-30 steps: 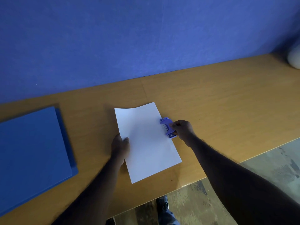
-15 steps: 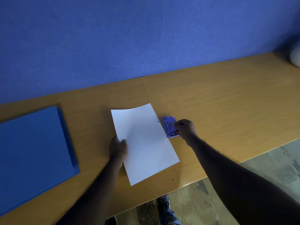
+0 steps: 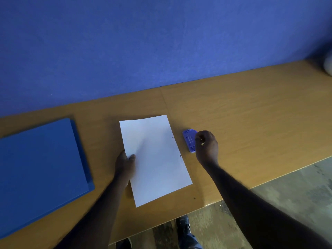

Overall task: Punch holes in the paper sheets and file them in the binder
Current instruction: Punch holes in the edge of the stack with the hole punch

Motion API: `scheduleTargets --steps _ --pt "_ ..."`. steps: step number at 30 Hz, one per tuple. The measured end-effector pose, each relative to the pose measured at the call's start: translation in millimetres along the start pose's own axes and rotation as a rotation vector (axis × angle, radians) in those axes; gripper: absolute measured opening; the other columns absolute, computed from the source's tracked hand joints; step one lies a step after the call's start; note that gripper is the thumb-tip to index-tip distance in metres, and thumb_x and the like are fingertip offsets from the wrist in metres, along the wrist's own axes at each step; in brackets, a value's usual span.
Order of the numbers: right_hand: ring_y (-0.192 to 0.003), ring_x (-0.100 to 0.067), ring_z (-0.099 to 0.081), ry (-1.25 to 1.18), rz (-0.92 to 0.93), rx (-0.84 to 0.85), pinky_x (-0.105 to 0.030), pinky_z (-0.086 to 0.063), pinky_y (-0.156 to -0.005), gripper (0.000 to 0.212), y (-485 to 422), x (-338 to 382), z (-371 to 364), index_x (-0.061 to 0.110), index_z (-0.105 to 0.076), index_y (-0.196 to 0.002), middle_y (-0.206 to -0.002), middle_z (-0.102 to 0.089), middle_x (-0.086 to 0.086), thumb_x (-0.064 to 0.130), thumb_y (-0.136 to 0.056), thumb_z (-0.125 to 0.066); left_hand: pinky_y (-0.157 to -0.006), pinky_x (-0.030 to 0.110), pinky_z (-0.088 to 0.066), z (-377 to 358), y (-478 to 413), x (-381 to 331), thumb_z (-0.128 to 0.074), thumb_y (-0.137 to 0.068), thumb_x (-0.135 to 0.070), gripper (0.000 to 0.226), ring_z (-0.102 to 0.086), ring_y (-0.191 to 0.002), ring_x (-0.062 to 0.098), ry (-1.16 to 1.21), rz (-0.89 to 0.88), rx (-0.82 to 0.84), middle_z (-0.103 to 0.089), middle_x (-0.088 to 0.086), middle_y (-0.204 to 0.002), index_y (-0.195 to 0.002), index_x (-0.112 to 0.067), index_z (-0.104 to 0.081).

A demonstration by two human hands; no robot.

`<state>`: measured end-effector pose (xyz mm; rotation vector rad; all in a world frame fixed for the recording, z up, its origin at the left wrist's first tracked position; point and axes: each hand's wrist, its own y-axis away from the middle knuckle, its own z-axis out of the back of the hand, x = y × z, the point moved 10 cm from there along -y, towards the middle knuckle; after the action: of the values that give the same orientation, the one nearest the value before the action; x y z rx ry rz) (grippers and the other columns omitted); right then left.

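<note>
A white paper sheet (image 3: pixel 154 159) lies on the wooden desk (image 3: pixel 242 112), with two small punched holes near its right edge. My left hand (image 3: pixel 125 164) pinches the sheet's left edge, thumb on top. To the right of the sheet, apart from it, sits a small purple hole punch (image 3: pixel 190 140). My right hand (image 3: pixel 206 146) rests at the punch's right side, fingertips touching it. A closed blue binder (image 3: pixel 39 173) lies flat at the left of the desk.
A blue wall runs behind the desk. A white rounded object (image 3: pixel 328 66) sits at the far right edge of view. The desk's front edge runs diagonally at lower right, with floor and my shoe (image 3: pixel 183 223) below it.
The punch has come off the paper's right edge and moved right, leaving two holes showing. The sheet has shifted slightly left with my left hand.
</note>
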<state>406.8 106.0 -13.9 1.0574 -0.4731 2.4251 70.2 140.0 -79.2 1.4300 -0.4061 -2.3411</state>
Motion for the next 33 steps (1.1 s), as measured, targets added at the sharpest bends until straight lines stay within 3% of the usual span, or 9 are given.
scheduleTargets --steps 2,5,10,13,15,17,23,29,33 --pt "-0.071 -0.017 -0.057 -0.027 0.024 0.033 -0.029 -0.044 -0.058 0.01 13 11 -8 0.011 -0.061 -0.085 -0.079 -0.063 -0.001 0.006 -0.089 -0.054 -0.089 0.032 -0.043 4 0 -1 -0.048 -0.095 -0.01 0.037 -0.056 -0.115 0.029 0.019 -0.002 0.01 -0.059 0.011 -0.128 -0.131 -0.006 -0.052" --pt "-0.068 -0.022 -0.061 -0.095 -0.165 0.082 -0.032 -0.048 -0.056 0.014 32 -5 -23 0.011 -0.062 -0.082 -0.074 -0.066 -0.004 0.005 -0.088 -0.052 -0.092 0.035 -0.045 15 0 -2 -0.05 -0.095 -0.012 0.037 -0.056 -0.114 0.029 0.038 -0.011 0.01 -0.06 0.011 -0.128 -0.131 -0.007 -0.053" --pt "-0.086 -0.023 -0.067 -0.18 -0.398 0.397 -0.037 -0.054 -0.077 0.023 63 -28 -67 0.012 -0.064 -0.113 -0.092 -0.072 -0.004 0.016 -0.091 -0.057 -0.087 0.032 -0.044 33 3 -5 -0.051 -0.095 -0.012 0.036 -0.056 -0.104 0.022 0.07 -0.038 0.007 -0.061 0.009 -0.126 -0.131 -0.008 -0.054" --pt "-0.071 -0.015 -0.056 -0.177 -0.33 0.562 -0.026 -0.044 -0.06 0.015 72 -2 -87 0.015 -0.066 -0.097 -0.081 -0.067 -0.002 0.028 -0.093 -0.059 -0.086 0.03 -0.042 40 5 -7 -0.05 -0.095 -0.013 0.037 -0.054 -0.103 0.018 0.086 -0.041 0.017 -0.06 0.006 -0.126 -0.133 -0.011 -0.053" --pt "-0.061 -0.014 -0.048 -0.233 -0.372 0.535 -0.021 -0.037 -0.051 0.017 70 5 -90 0.014 -0.064 -0.081 -0.067 -0.056 0.001 0.026 -0.093 -0.061 -0.087 0.029 -0.041 47 7 -7 -0.05 -0.096 -0.014 0.037 -0.054 -0.104 0.018 0.098 -0.036 0.01 -0.06 0.005 -0.126 -0.133 -0.011 -0.053" --pt "-0.058 -0.013 -0.046 -0.254 -0.44 0.49 -0.023 -0.037 -0.051 0.017 67 1 -90 0.009 -0.064 -0.08 -0.063 -0.053 0.002 0.022 -0.091 -0.065 -0.087 0.029 -0.04 54 9 -7 -0.05 -0.096 -0.013 0.036 -0.054 -0.104 0.019 0.09 -0.04 0.0 -0.059 0.005 -0.126 -0.132 -0.01 -0.053" --pt "-0.072 -0.023 -0.054 -0.284 -0.516 0.584 -0.035 -0.046 -0.065 0.036 73 3 -110 -0.009 -0.064 -0.09 -0.076 -0.06 -0.01 0.027 -0.089 -0.067 -0.086 0.03 -0.04 75 11 -11 -0.052 -0.096 -0.016 0.034 -0.053 -0.102 0.019 0.089 -0.045 -0.035 -0.06 0.009 -0.126 -0.129 -0.007 -0.054" --pt "-0.069 -0.022 -0.056 -0.284 -0.452 0.562 -0.036 -0.047 -0.063 0.039 72 22 -115 -0.005 -0.065 -0.084 -0.075 -0.064 -0.012 0.034 -0.087 -0.07 -0.088 0.031 -0.043 100 13 -27 -0.051 -0.097 -0.019 0.033 -0.056 -0.107 0.022 0.066 -0.096 -0.047 -0.06 0.003 -0.122 -0.128 -0.01 -0.055" --pt "-0.077 -0.018 -0.063 -0.242 -0.331 0.437 -0.031 -0.05 -0.068 0.026 64 48 -95 0.011 -0.065 -0.087 -0.082 -0.07 0.0 0.037 -0.087 -0.069 -0.085 0.031 -0.043 118 12 -39 -0.053 -0.095 -0.018 0.031 -0.058 -0.103 0.022 0.094 -0.131 -0.103 -0.063 0.006 -0.12 -0.125 -0.01 -0.057"
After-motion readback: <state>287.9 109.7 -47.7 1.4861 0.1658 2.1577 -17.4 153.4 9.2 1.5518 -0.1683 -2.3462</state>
